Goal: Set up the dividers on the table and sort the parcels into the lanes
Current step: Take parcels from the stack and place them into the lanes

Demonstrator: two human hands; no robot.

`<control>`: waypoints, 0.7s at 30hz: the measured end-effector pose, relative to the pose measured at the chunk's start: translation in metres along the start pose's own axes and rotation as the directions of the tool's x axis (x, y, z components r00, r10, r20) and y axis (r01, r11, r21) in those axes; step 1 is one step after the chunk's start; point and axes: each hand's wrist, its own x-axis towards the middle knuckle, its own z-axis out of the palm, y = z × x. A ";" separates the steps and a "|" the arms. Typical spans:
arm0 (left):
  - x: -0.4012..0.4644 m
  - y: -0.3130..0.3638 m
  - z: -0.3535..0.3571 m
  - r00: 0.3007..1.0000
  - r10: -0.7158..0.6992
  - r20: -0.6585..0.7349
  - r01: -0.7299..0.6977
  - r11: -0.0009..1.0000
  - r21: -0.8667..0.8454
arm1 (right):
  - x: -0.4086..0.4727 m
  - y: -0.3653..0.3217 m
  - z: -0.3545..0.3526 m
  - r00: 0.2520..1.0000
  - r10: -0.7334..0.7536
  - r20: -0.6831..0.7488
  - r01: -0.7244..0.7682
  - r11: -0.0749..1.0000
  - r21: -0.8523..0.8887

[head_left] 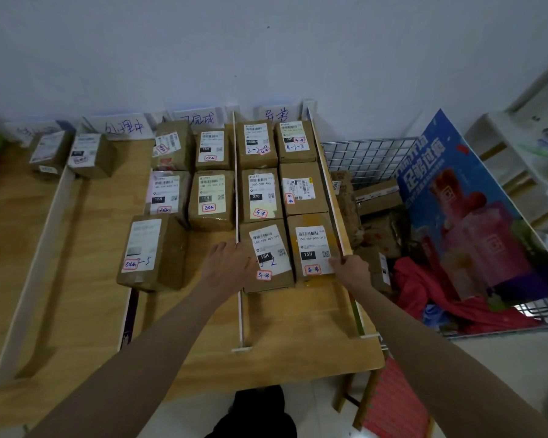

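A wooden table (86,279) was seen, split into lanes by long white dividers (237,184) that ran away from the person toward the wall. Paper signs (124,126) were stood along the far edge.

To the right of the table a wire basket (370,156) was seen, with more parcels (377,197) left inside, so the sorting was judged not yet done.

The right lane was filled with six brown parcels in two rows. The middle lane held five. Two small ones were placed far off at the left.

The nearest pair of parcels (268,254) in the right lane lay just ahead of both hands, their long sides pointing away from the person, along the lane.

The left hand (227,267) was laid flat and open, fingers straight, against the left side of that pair, beside the middle divider. The right hand (350,271) was curled at the near right corner of the right parcel (314,248), next to the right divider (329,184); whether parcel or divider was held could not be told. Both hands were equally near, so a push forward was thought likely.
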 end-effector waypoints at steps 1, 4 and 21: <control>0.000 0.000 -0.001 1.000 0.005 0.006 -0.005 1.000 0.008 | -0.002 -0.001 -0.001 1.000 -0.002 0.002 0.002 1.000 -0.013; 0.001 0.001 -0.009 1.000 0.012 0.014 -0.013 0.999 0.036 | -0.013 -0.012 -0.010 1.000 -0.007 0.016 0.007 0.999 -0.045; -0.066 -0.101 -0.112 0.956 -0.115 -0.271 0.137 0.988 0.065 | -0.127 -0.185 -0.004 0.686 -0.728 -0.004 0.627 0.593 -0.505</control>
